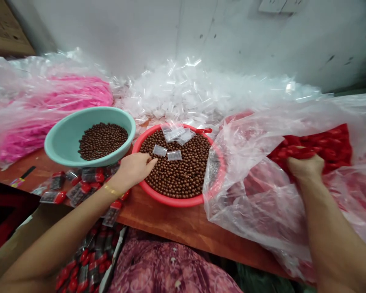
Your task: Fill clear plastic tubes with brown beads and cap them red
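Note:
My left hand [136,171] is over the near left rim of a red basin [183,202]. Its fingers are curled in; whatever they may hold is hidden. The basin is full of small brown balls [177,179]. On the balls lie small clear plastic boxes [174,155], some with a further cluster at the back rim. To the right, my right hand [306,166] reaches into an open clear plastic bag [253,195] and closes on red plastic caps [332,146]; its fingertips are partly hidden among them.
A mint-green basin [61,140] with more brown balls stands at left, beside filled containers with red caps [85,187]. More lie in a box [90,260] below the table edge. Clear empty containers [195,89] pile along the wall; bags of pink pieces [76,93] lie far left.

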The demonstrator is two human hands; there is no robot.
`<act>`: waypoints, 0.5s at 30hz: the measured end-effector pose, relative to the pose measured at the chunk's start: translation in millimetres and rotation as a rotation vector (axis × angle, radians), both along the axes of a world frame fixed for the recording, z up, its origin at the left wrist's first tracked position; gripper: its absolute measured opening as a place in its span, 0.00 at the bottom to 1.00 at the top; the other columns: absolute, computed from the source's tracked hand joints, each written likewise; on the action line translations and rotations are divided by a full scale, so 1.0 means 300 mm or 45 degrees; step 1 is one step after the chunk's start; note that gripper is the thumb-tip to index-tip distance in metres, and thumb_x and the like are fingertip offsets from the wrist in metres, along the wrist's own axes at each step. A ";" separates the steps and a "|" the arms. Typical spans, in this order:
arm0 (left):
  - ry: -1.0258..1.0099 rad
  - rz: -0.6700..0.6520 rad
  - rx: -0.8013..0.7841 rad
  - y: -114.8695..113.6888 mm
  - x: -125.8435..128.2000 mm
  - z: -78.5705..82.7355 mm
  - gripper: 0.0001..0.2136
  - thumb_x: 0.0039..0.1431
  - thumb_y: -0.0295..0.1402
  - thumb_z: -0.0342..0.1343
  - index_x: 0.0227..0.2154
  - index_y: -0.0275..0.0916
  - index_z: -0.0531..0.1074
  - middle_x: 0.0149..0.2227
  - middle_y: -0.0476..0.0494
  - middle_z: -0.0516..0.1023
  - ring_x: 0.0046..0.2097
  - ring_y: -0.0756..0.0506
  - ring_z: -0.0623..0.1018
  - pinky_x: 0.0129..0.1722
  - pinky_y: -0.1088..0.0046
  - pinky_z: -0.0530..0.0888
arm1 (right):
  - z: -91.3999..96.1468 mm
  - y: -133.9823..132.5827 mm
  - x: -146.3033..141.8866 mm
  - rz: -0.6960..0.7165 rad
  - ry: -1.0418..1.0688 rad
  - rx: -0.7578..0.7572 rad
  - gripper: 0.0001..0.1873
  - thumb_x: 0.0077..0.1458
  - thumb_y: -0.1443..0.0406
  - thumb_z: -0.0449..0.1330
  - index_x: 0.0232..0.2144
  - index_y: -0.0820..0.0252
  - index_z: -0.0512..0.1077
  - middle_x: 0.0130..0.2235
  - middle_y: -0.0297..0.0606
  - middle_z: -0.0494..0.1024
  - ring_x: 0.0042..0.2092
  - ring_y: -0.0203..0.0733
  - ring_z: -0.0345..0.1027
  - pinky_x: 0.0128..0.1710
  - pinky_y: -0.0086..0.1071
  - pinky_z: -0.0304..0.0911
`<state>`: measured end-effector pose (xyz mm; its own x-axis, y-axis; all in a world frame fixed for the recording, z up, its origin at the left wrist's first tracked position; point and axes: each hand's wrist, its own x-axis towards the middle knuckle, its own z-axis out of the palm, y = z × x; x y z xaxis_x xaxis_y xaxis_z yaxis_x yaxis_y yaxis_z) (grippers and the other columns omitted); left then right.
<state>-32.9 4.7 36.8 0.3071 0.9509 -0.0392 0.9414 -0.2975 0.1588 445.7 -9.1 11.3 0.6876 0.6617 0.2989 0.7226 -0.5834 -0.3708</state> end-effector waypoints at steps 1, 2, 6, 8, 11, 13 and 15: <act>0.070 0.039 -0.027 0.037 0.037 -0.005 0.25 0.62 0.45 0.38 0.34 0.32 0.77 0.36 0.33 0.80 0.41 0.36 0.79 0.39 0.64 0.73 | 0.028 -0.007 -0.009 -0.096 0.057 0.058 0.07 0.41 0.75 0.62 0.28 0.66 0.74 0.37 0.62 0.78 0.42 0.57 0.73 0.38 0.43 0.63; 0.116 0.071 -0.036 0.069 0.066 -0.013 0.27 0.62 0.46 0.37 0.35 0.30 0.77 0.36 0.30 0.80 0.42 0.34 0.79 0.39 0.62 0.73 | 0.058 -0.014 -0.021 -0.169 0.139 0.147 0.09 0.39 0.75 0.63 0.28 0.64 0.73 0.38 0.60 0.78 0.43 0.54 0.73 0.40 0.41 0.63; 0.122 0.133 -0.023 0.158 0.122 -0.048 0.30 0.61 0.48 0.38 0.41 0.24 0.75 0.40 0.24 0.78 0.46 0.32 0.77 0.41 0.61 0.73 | 0.163 -0.036 -0.107 -0.116 0.442 0.518 0.14 0.31 0.74 0.68 0.21 0.59 0.69 0.35 0.47 0.78 0.35 0.42 0.71 0.39 0.39 0.63; 0.070 0.187 -0.047 0.184 0.138 -0.057 0.30 0.59 0.49 0.41 0.42 0.24 0.75 0.42 0.23 0.78 0.47 0.32 0.77 0.42 0.62 0.73 | 0.201 -0.036 -0.178 0.001 0.573 0.625 0.14 0.28 0.72 0.70 0.20 0.59 0.69 0.31 0.41 0.76 0.30 0.37 0.67 0.36 0.39 0.63; -0.044 0.264 -0.132 0.204 0.161 -0.065 0.26 0.57 0.48 0.46 0.40 0.28 0.75 0.41 0.27 0.78 0.46 0.33 0.77 0.42 0.64 0.73 | 0.239 -0.014 -0.312 0.287 0.844 0.633 0.13 0.29 0.71 0.69 0.22 0.60 0.70 0.26 0.34 0.72 0.25 0.33 0.64 0.31 0.36 0.63; -0.096 0.277 -0.137 0.201 0.170 -0.065 0.21 0.56 0.44 0.48 0.39 0.31 0.75 0.41 0.32 0.79 0.44 0.36 0.78 0.41 0.66 0.73 | 0.246 0.018 -0.405 0.518 1.033 0.457 0.14 0.29 0.69 0.68 0.22 0.60 0.69 0.21 0.30 0.69 0.22 0.33 0.63 0.24 0.33 0.61; -0.072 0.221 -0.074 0.185 0.165 -0.053 0.17 0.56 0.40 0.49 0.41 0.34 0.73 0.41 0.36 0.79 0.44 0.39 0.78 0.40 0.68 0.73 | 0.233 0.063 -0.486 0.673 1.106 0.307 0.16 0.29 0.69 0.67 0.26 0.60 0.69 0.20 0.27 0.69 0.20 0.32 0.61 0.21 0.30 0.59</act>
